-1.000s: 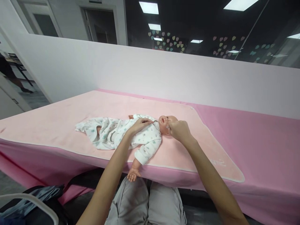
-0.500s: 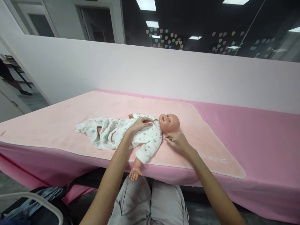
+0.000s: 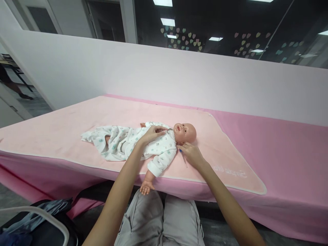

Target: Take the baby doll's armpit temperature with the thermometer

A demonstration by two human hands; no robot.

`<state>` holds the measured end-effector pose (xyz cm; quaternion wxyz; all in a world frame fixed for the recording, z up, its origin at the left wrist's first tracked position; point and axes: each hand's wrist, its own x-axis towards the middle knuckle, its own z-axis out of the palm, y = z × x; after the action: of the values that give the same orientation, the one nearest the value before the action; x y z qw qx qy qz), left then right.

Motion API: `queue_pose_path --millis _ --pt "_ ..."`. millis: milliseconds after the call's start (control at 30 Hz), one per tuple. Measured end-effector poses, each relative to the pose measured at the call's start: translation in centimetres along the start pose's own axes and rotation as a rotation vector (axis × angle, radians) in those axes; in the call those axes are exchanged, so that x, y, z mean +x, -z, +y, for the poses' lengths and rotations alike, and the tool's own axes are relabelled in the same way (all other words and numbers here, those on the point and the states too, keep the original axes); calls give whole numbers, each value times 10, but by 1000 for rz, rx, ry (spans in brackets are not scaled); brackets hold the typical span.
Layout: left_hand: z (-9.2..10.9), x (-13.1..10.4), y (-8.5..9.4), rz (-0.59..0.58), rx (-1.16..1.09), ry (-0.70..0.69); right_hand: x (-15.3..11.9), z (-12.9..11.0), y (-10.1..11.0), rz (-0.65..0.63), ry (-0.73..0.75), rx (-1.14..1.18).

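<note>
Baby doll: supine, long axis left-right, head rightward; hard vinyl head, soft printed cotton romper. Left hand flat on chest, fingers together. Right hand pinches thin pen.

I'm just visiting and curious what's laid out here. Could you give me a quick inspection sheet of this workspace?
Surface: long table under a pink cloth, with a paler pink mat spread on top.
Job's things: plastic baby doll in a white printed sleepsuit, lying on its back on the mat, one arm hanging over the table's near edge; a thin blue-tipped stick at the right hand.
Clutter: dark bag and blue fabric on the floor, lower left.
Hands: left hand rests flat on the doll's chest; right hand sits beside the doll's neck, pinching the stick.
Cables: nothing seen.
Surroundings: white partition wall, dark glass with pastel heart stickers above it.
</note>
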<state>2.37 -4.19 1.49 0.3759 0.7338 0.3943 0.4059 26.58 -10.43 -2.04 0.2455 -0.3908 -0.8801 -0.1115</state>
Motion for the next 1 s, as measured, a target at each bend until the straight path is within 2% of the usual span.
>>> queue_pose_path --millis 133,233,333,533,800,1000 --pt "2 -2 -2 66 -82 8 43 -14 3 174 40 42" --pt "0 -2 -1 93 -177 -36 80 -31 -5 303 -43 140" --pt "-1 -1 -1 76 -211 -65 100 -44 -22 361 -137 227" --pt "-3 0 -2 86 -240 -69 91 -52 -44 421 -184 340" --pt "3 -2 -4 113 -223 -86 86 -53 -48 500 -201 330" --pt "2 0 -5 103 -236 -56 85 -52 -49 453 -197 279"
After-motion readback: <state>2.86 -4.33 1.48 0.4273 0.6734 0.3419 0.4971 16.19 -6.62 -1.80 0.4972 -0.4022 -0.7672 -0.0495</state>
